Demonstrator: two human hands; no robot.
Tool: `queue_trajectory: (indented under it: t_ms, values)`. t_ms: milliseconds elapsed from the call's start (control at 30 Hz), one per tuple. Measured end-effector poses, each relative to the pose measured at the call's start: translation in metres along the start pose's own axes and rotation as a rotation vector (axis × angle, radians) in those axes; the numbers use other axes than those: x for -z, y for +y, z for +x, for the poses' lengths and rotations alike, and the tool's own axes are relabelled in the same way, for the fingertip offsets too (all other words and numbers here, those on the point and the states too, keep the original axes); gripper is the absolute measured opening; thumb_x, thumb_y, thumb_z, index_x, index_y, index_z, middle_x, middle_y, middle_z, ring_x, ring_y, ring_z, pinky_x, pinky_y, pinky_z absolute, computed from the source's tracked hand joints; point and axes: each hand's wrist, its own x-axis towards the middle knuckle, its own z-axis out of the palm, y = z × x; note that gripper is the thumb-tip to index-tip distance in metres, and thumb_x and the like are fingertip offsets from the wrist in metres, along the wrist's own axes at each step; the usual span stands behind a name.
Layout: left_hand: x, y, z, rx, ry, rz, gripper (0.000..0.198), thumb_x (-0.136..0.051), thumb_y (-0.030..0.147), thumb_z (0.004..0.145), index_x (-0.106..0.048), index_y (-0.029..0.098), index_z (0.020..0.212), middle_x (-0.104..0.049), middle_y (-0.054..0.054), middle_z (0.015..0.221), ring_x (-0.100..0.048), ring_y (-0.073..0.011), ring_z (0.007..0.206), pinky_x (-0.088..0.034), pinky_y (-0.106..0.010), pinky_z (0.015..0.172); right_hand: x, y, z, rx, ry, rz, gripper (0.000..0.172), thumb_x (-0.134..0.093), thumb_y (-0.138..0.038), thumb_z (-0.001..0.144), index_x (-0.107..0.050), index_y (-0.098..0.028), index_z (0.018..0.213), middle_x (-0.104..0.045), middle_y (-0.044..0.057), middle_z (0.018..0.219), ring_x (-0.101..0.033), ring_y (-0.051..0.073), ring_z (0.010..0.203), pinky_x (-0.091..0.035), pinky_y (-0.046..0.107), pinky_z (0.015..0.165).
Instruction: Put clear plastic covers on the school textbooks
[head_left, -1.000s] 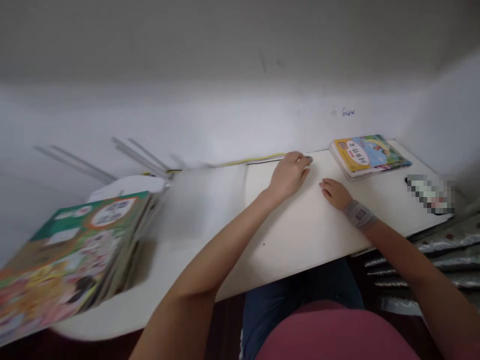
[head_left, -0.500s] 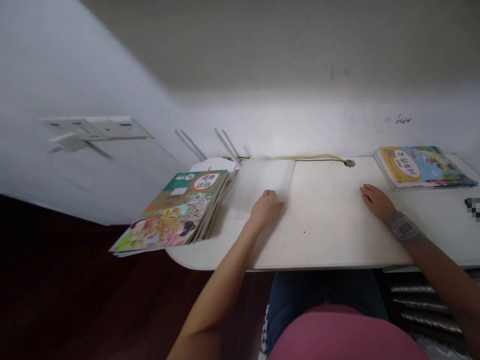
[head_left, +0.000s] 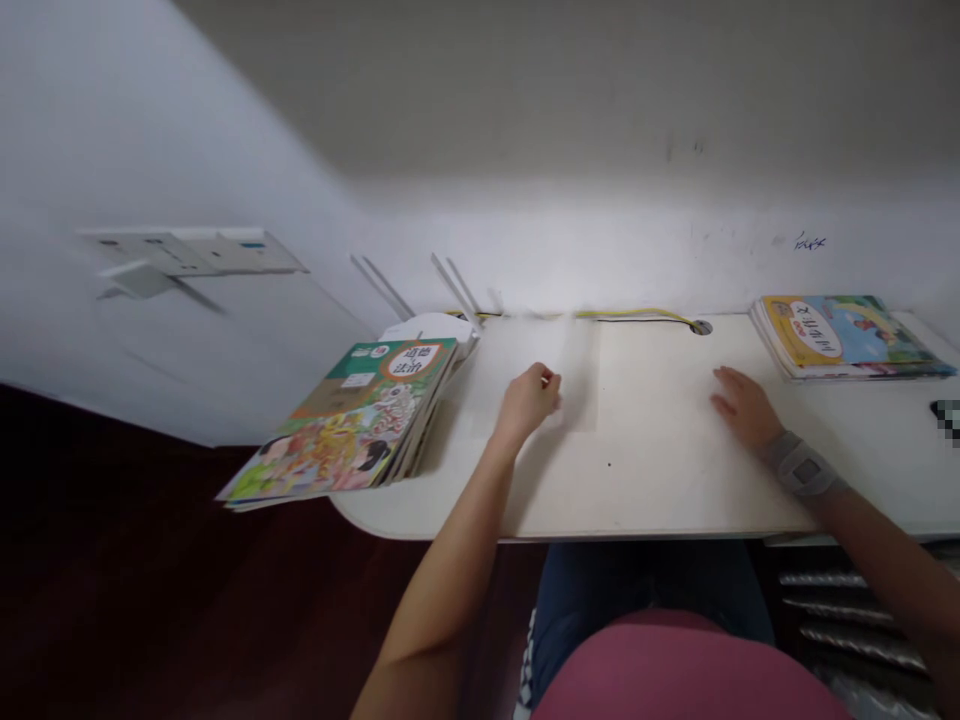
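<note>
A thin, see-through sheet (head_left: 582, 400), apparently clear plastic, lies or hovers over the left part of the white desk (head_left: 660, 470); its edges are faint and blurred. My left hand (head_left: 529, 400) is closed in a pinch over this sheet, with a bit of it seemingly between thumb and fingers. Over to the right, my right hand (head_left: 742, 405) is open, fingers stretched out, low over the desk or resting on it. It holds nothing, and a grey band is around its wrist.
A stack of textbooks (head_left: 352, 420) overhangs the desk's left edge. Behind it stands a white router (head_left: 427, 328) with antennas. A yellow cable (head_left: 637, 311) runs along the wall to a cable hole (head_left: 700, 327). More books (head_left: 847, 335) lie at the right.
My left hand has lifted slightly and its fingers have closed into a pinch. The clear sheet's right edge has shifted a little right. My right hand has moved slightly left, its fingers spreading.
</note>
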Motion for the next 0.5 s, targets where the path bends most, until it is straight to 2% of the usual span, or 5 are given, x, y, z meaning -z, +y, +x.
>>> queue_trajectory:
  t_ms: [67,167,233,367,500]
  values:
    - [-0.013,0.029,-0.011,-0.055,-0.060,-0.219,0.016,-0.040,0.034,0.089,-0.049,0.020,0.087,-0.069,-0.002,0.068,-0.064,-0.0126,0.059,-0.049,-0.023,0.058,0.003,-0.045,-0.001,0.045,0.030,0.135,0.065,-0.048,-0.040,0.086,-0.030,-0.012,0.141,-0.048,0.020,0.135,-0.044,0.029,0.125,-0.036,0.051,0.103]
    - [-0.025,0.076,-0.033,-0.165,-0.187,-0.754,0.019,-0.048,0.040,0.086,-0.045,0.021,0.088,-0.066,0.000,0.061,-0.061,-0.0118,0.053,-0.048,-0.022,0.054,0.003,-0.109,-0.002,0.001,0.104,0.295,0.094,-0.061,-0.048,0.078,-0.006,-0.015,0.147,-0.031,0.020,0.147,-0.032,0.031,0.134,-0.033,0.051,0.106]
    - [-0.022,0.099,-0.048,-0.223,-0.217,-0.962,0.023,-0.051,0.042,0.084,-0.045,0.022,0.093,-0.063,0.002,0.057,-0.060,-0.0121,0.051,-0.047,-0.022,0.052,0.005,-0.130,-0.002,-0.090,0.210,0.359,0.093,-0.058,-0.046,0.080,-0.002,-0.017,0.147,-0.028,0.019,0.148,-0.032,0.029,0.134,-0.034,0.050,0.106]
    - [-0.003,0.104,-0.073,-0.339,-0.154,-1.043,0.032,-0.050,0.040,0.085,-0.046,0.022,0.111,-0.057,0.005,0.051,-0.060,-0.0132,0.050,-0.047,-0.023,0.052,0.025,-0.119,-0.007,-0.198,0.379,0.223,0.065,-0.042,-0.038,0.091,-0.013,-0.019,0.146,-0.037,0.016,0.144,-0.034,0.027,0.133,-0.033,0.051,0.106]
    - [-0.002,0.063,-0.086,-0.263,-0.011,-0.799,0.038,-0.050,0.037,0.083,-0.050,0.020,0.117,-0.054,0.006,0.051,-0.054,-0.0113,0.047,-0.046,-0.024,0.053,0.062,-0.087,-0.027,-0.128,0.332,-0.100,0.049,-0.042,-0.033,0.091,-0.035,-0.025,0.140,-0.048,0.011,0.137,-0.036,0.029,0.133,-0.022,0.055,0.110]
